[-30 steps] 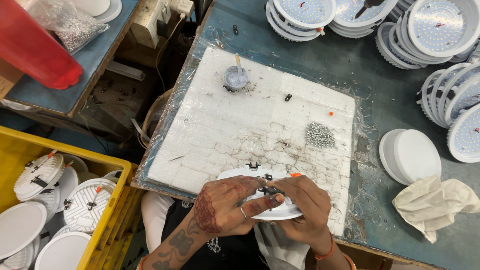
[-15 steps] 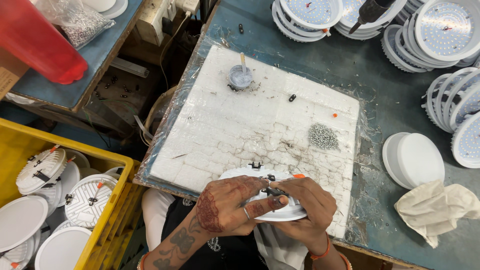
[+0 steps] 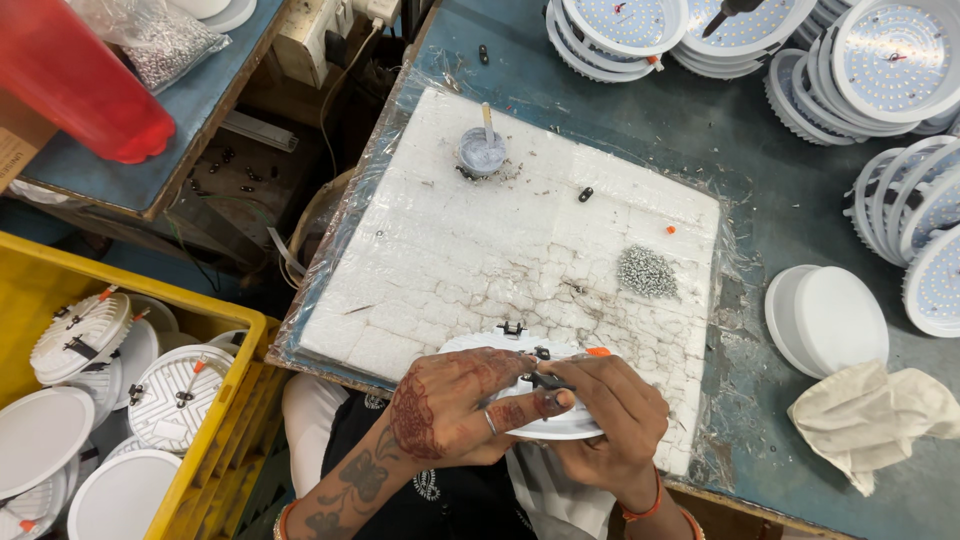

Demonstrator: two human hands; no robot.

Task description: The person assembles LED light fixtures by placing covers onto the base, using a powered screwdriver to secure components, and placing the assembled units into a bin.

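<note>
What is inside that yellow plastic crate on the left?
The yellow plastic crate holds stacked round white lamp housings, some showing ribbed backs with black clips. Its bottom and the lower layers are covered.

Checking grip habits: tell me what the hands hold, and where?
Both hands, left hand and right hand, hold a round white lamp by its rim, fingers pinching a small black clip on top.

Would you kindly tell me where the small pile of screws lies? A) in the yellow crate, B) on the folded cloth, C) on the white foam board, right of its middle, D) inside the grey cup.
C: the pile of screws lies loose on the white foam board, right of its middle, apart from the grey cup near the far edge.
</note>
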